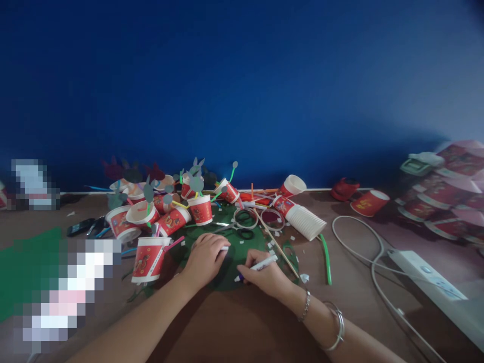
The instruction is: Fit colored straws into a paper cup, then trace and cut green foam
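My left hand (206, 257) rests with curled fingers on a dark green sheet (242, 249) lying on the brown table, pressing down something white and small that I cannot make out. My right hand (262, 277) is closed round a white marker (260, 263) whose tip touches the green sheet just right of my left hand. A red and white paper cup (148, 259) with a pink straw stands just left of my left hand. Scissors (242, 227) lie on the sheet beyond both hands.
Several red paper cups (174, 206) with straws and grey cut-outs crowd the back. A stack of white cups (304, 220) lies on its side. A green straw (325, 257), a wooden stick (278, 247), tape rings (272, 218), a white cable (363, 242) and a power strip (427, 275) sit right.
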Action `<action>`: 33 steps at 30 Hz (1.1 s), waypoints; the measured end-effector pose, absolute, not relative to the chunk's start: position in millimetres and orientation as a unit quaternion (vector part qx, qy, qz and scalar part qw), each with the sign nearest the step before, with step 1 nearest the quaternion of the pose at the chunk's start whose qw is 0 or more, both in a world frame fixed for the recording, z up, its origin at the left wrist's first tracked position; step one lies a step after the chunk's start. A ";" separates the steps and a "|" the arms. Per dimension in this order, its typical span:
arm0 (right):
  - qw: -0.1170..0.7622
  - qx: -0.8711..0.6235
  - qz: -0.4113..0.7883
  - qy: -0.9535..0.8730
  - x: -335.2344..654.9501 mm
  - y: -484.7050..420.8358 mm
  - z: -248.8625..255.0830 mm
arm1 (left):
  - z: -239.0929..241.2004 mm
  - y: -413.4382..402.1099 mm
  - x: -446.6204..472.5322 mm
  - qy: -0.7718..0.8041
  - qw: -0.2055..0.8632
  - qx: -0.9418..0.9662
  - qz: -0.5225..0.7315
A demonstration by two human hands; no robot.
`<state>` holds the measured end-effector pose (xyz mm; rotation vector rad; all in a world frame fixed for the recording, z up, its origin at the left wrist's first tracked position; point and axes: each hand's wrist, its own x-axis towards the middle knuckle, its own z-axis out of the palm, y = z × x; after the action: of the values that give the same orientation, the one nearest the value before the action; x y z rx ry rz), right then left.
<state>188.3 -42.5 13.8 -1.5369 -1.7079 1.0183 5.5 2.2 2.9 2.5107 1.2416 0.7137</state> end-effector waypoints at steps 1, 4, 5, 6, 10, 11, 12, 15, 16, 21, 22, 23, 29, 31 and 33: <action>0.307 -0.579 0.390 -0.647 188.7 -42.7 13.1 | 2.9 2.2 5.4 0.426 0.124 0.862 0.245; 0.300 -0.571 0.410 -0.645 189.9 -42.6 10.3 | 3.0 2.2 5.5 0.428 0.121 0.861 0.247; 0.297 -0.568 0.418 -0.644 190.2 -42.4 9.3 | 3.2 2.2 5.6 0.428 0.121 0.861 0.246; 0.295 -0.565 0.430 -0.640 190.4 -42.1 8.5 | 3.4 2.1 5.7 0.429 0.121 0.861 0.246; 0.314 -0.569 0.470 -0.598 190.2 -40.7 7.4 | 4.1 1.4 5.9 0.429 0.119 0.861 0.247; 0.323 -0.572 0.466 -0.592 189.9 -40.4 7.9 | 4.2 1.2 5.9 0.429 0.119 0.861 0.248; 0.330 -0.576 0.457 -0.593 189.5 -40.2 8.7 | 4.2 1.1 5.8 0.429 0.120 0.861 0.247; 0.331 -0.581 0.421 -0.613 188.5 -40.2 11.1 | 3.8 1.0 5.4 0.427 0.122 0.861 0.247; 0.328 -0.583 0.410 -0.621 188.3 -40.3 11.5 | 3.5 1.1 5.3 0.426 0.122 0.862 0.247; 0.316 -0.586 0.384 -0.640 189.1 -40.8 8.7 | 2.6 2.0 4.8 0.423 0.119 0.863 0.250; 0.313 -0.585 0.386 -0.641 189.4 -40.9 8.0 | 2.6 2.1 4.8 0.423 0.118 0.863 0.252; 0.311 -0.583 0.389 -0.642 189.7 -41.1 7.5 | 2.6 2.2 4.9 0.422 0.119 0.863 0.252; 0.308 -0.556 0.476 -0.608 191.0 -42.7 10.2 | 2.8 2.3 5.3 0.426 0.120 0.862 0.249; 0.339 -0.551 0.523 -0.555 193.4 -41.9 11.2 | 2.5 2.1 5.1 0.427 0.120 0.862 0.245; 0.380 -0.557 0.537 -0.507 197.0 -40.2 11.2 | 2.2 2.0 4.7 0.427 0.120 0.863 0.243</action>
<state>197.0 -40.2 11.2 -1.4211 -1.2943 1.3711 4.7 2.0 2.2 2.5204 1.2465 0.7110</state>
